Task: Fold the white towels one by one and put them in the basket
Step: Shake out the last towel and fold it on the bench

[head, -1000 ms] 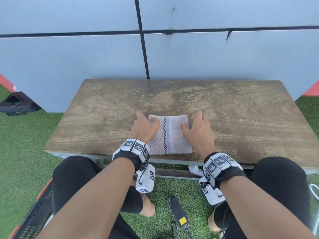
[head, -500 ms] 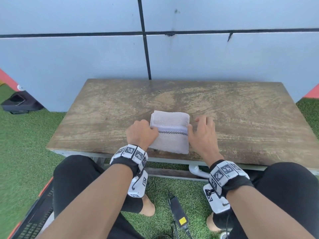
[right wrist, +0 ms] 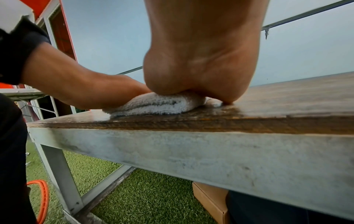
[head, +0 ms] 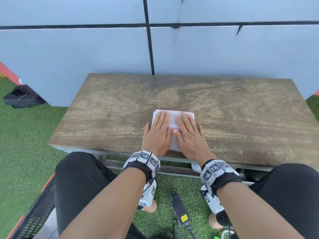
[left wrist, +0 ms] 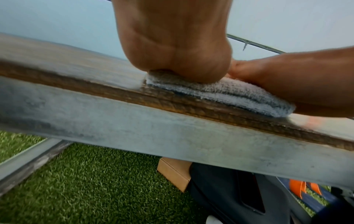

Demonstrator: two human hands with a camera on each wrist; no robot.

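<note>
So right now both palms are flat on the small folded white terry towel [head: 172, 118], which sits at the near edge of the worn brown wooden tabletop [head: 110, 118], dead centre in front of me. My left hand [head: 158, 135] covers the left half and my right hand [head: 189, 136] the right half, fingers straight and spread, thumbs touching in the middle, nothing gripped, just pressing down

The bit that matters next: the towel is directly under both hands, long axis running away from me toward the pale blue panelled wall [head: 86, 57], so neither hand is really nearer. I'd guess either one could scoop it from its own side

From the wrist views the towel [left wrist: 220, 92] looks like a thick, squashy stack of looped layers with rounded fold edges [right wrist: 153, 104], so it'll probably spring open if I don't pinch all the layers. The tabletop looks smooth and a bit shiny, over a painted grey metal frame [right wrist: 172, 151]

No basket in view, can't tell which side it's on
</note>
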